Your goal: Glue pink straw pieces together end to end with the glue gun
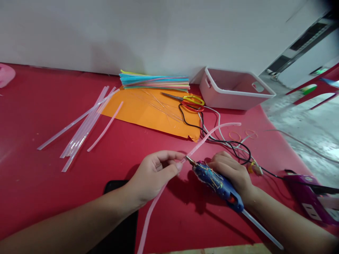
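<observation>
My left hand [156, 174] pinches a long pink pipe cleaner [203, 141] between thumb and fingertips. One end of the strand reaches up to the right; the rest hangs down past the wrist to the bottom of the view. In my right hand [233, 173] is a blue hot glue gun [218, 183], streaked with dried glue. Its metal nozzle meets the pipe cleaner close to my left fingertips. A clear glue stick [262, 229] juts from the gun's back end. My right fingers are wrapped round the gun, partly hidden behind it.
Glue sticks [84, 127] and a short pink pipe cleaner [106, 127] lie left. An orange sheet [148, 109] bears scissors [185, 100]. Behind are bundled pipe cleaners [156, 82] and a bin [238, 95]. Cords [225, 141] run to a purple power strip [304, 197]. A black object [119, 229] lies under my left arm.
</observation>
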`<action>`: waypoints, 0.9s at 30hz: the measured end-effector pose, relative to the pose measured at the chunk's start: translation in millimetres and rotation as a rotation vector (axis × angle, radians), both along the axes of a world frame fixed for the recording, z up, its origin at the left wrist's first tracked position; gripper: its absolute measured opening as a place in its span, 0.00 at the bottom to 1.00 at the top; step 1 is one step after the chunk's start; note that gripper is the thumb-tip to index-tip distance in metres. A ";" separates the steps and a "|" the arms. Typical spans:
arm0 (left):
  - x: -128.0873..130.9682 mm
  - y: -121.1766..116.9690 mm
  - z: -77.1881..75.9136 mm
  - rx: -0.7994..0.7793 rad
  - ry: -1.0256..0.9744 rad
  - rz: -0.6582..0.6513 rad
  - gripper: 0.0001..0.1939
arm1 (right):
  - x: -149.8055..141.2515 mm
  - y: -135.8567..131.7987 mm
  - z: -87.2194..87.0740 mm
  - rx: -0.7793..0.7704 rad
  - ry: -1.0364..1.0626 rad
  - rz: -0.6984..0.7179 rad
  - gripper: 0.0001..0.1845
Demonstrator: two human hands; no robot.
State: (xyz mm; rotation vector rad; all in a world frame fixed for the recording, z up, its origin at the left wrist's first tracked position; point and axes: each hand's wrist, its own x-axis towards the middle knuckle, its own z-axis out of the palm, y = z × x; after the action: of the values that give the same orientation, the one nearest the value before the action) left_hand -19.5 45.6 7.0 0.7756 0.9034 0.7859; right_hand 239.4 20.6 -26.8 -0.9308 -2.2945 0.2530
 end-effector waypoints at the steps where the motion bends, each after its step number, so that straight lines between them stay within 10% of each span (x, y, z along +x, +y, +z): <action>1: -0.1 -0.4 -0.3 0.005 -0.004 0.000 0.08 | 0.5 -0.1 -0.4 -0.005 0.001 0.004 0.05; 27: -0.1 -2.6 -5.1 0.088 0.078 -0.022 0.09 | 3.1 -1.1 -0.9 0.014 -0.011 0.016 0.07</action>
State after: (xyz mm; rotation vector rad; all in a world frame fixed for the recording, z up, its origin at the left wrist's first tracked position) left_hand -19.7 43.0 1.9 0.8975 0.9329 0.7844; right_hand 242.5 19.6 -27.7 -0.9093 -2.3116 0.2393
